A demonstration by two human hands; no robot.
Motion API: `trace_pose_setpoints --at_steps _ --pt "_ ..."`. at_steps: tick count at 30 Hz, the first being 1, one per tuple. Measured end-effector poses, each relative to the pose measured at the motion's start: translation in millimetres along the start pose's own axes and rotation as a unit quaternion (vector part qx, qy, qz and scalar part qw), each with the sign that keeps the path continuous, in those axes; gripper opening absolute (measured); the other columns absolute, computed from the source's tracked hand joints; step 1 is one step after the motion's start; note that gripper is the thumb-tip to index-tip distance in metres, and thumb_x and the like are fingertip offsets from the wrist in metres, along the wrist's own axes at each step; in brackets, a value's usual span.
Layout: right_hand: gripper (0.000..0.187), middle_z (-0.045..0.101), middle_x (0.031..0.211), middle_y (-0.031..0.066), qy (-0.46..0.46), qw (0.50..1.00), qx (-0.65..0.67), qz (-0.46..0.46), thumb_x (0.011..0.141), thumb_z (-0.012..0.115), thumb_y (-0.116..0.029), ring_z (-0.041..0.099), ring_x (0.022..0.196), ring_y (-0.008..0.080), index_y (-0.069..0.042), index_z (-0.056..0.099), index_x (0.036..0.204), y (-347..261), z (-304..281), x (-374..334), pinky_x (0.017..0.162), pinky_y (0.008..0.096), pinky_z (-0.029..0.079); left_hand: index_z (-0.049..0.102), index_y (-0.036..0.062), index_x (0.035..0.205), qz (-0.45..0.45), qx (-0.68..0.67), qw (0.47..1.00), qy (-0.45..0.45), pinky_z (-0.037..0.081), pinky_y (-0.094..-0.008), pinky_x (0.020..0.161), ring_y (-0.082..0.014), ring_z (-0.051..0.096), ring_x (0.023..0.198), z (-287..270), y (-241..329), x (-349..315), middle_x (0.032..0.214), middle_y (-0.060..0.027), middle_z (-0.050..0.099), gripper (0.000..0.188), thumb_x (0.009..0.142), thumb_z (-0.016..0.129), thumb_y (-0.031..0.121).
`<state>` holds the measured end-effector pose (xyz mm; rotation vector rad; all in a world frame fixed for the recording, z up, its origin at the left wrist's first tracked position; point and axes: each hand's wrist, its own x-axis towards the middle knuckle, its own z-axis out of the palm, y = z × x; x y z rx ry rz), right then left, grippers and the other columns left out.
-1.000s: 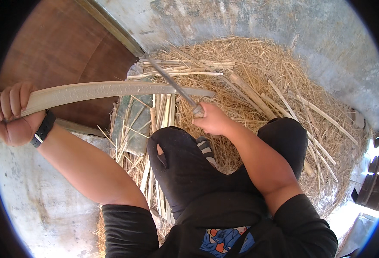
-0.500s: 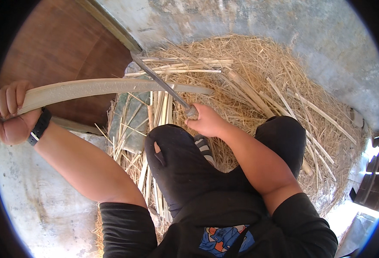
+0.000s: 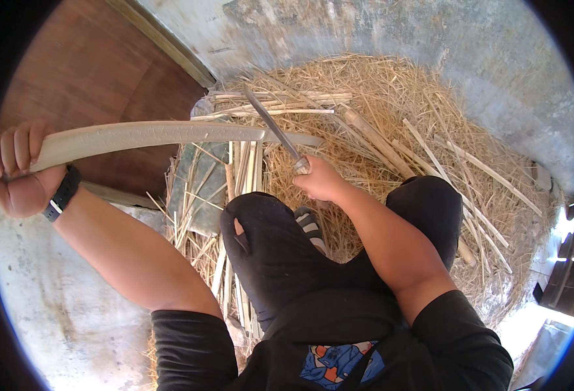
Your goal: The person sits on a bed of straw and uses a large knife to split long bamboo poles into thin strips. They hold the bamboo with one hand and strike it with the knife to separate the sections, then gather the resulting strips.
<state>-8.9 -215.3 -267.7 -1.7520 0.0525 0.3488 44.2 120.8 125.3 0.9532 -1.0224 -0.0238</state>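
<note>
My left hand (image 3: 21, 171), a dark watch on its wrist, is closed round the left end of a long pale bamboo strip (image 3: 150, 133). The strip reaches rightward over the straw. Near its far end there is a step, and beyond it a thinner tongue (image 3: 309, 139) continues. In my right hand (image 3: 324, 179) is the handle of a long-bladed knife (image 3: 267, 117), its tip pointing away and slightly left. The blade crosses above the thinner tongue in this view; whether it touches cannot be made out.
Straw shavings (image 3: 391, 85) and split bamboo pieces (image 3: 378, 140) cover the floor before my knees. A greenish stone slab (image 3: 199, 189) lies left of my knee, with strips over it. A brown wooden panel (image 3: 104, 72) and a grey wall (image 3: 365, 26) stand beyond.
The knife has shifted right along the strip toward its far end, and its blade now points more directly away. My left hand keeps its grip nearly in place.
</note>
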Motion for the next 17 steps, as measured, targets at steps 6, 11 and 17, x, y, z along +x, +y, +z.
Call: trace_pose_setpoints --at_steps 6,11,17 --pt "0.037 0.061 0.076 0.0068 0.044 0.968 -0.07 -0.237 0.087 0.072 -0.019 0.06 0.055 0.0162 -0.002 0.057 0.117 8 12 3 0.052 0.0321 0.05 0.045 0.0226 0.061 0.003 0.001 1.0 -0.005 0.03 -0.0205 0.052 -0.0038 0.035 0.046 -2 0 -2 0.052 0.0114 0.038 0.032 0.072 0.075 0.02" --pt "0.038 0.061 0.081 0.0081 -0.027 0.999 0.037 0.027 0.086 0.072 -0.017 0.06 0.055 0.0174 -0.001 0.057 0.118 6 -4 5 0.054 0.0325 0.05 0.045 0.0227 0.062 0.007 0.016 1.0 0.0 0.03 -0.0206 0.052 -0.0032 0.036 0.046 5 -4 -3 0.051 0.012 0.037 0.034 0.073 0.077 0.021" --pt "0.044 0.067 0.093 0.0123 -0.013 0.975 -0.086 -0.206 0.086 0.072 -0.02 0.066 0.076 0.0217 -0.003 0.058 0.124 -10 5 -8 0.079 0.0407 0.055 0.044 0.0222 0.064 0.014 0.008 1.0 -0.018 0.031 -0.0204 0.053 -0.003 0.035 0.046 -1 -2 -7 0.052 0.0117 0.037 0.033 0.073 0.076 0.02"
